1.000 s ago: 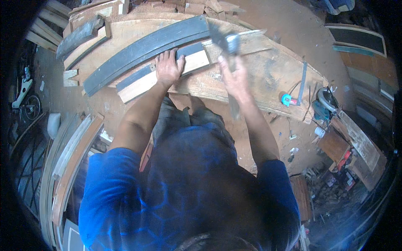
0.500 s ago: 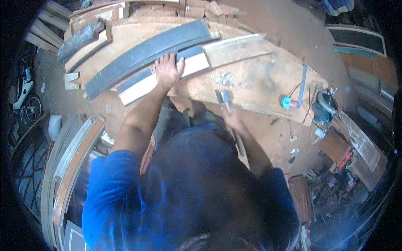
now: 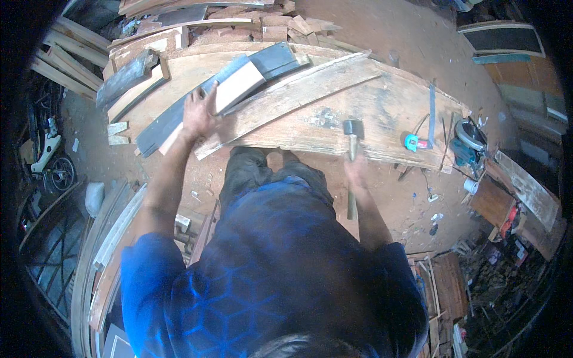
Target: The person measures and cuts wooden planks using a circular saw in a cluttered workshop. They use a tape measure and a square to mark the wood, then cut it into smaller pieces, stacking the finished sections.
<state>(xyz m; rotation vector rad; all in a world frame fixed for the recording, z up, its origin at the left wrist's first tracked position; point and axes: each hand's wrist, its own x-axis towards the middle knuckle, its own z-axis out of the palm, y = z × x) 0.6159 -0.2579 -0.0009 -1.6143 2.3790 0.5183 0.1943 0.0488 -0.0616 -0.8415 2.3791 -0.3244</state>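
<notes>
My left hand lies across a narrow wooden board, pale on one face and blue-grey along its far side. Its thumb stands apart and the fingers reach over the board's far edge; their tips are hard to make out. Beneath this board, a wider dark grey plank lies slantwise on the worktable. In my right hand is a hammer, gripped around its handle by the table's near edge, head pointing away from me. A long weathered plank rests right of the pale board.
At the table's right end are a turquoise tape measure and a circular saw. Short curved timbers lie at the far left. Offcuts are piled beyond the table, and long boards stack on my left.
The pale board has moved away from me onto the dark plank, tilting more steeply, with my left hand on it. My right hand and the hammer have shifted right.
</notes>
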